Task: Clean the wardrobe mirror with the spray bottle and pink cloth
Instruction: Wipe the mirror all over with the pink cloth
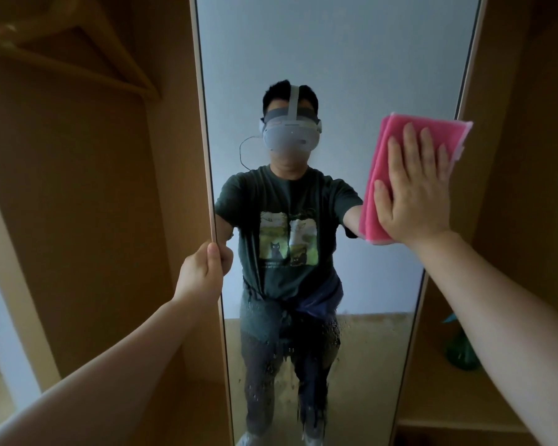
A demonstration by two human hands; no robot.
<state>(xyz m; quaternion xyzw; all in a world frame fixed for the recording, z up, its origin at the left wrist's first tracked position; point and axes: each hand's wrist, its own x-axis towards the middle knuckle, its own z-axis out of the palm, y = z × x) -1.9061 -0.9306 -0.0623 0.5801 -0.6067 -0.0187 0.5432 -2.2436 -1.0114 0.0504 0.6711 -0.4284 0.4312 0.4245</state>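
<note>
The tall wardrobe mirror (pixel 335 59) stands straight ahead on an open wooden door. Spray droplets and streaks cover its lower half. My right hand (pixel 414 188) lies flat with straight fingers on the folded pink cloth (pixel 400 133), pressing it against the glass near the mirror's right edge. My left hand (pixel 205 268) grips the mirror door's left edge, fingers curled round it. A green spray bottle (pixel 461 352) stands on a wardrobe shelf at the lower right, partly hidden behind my right forearm.
Wooden wardrobe compartments flank the mirror. A wooden hanger (pixel 78 49) hangs at the upper left. A shelf (pixel 442 400) sits at the lower right. The mirror reflects a person wearing a headset, and a pale wall.
</note>
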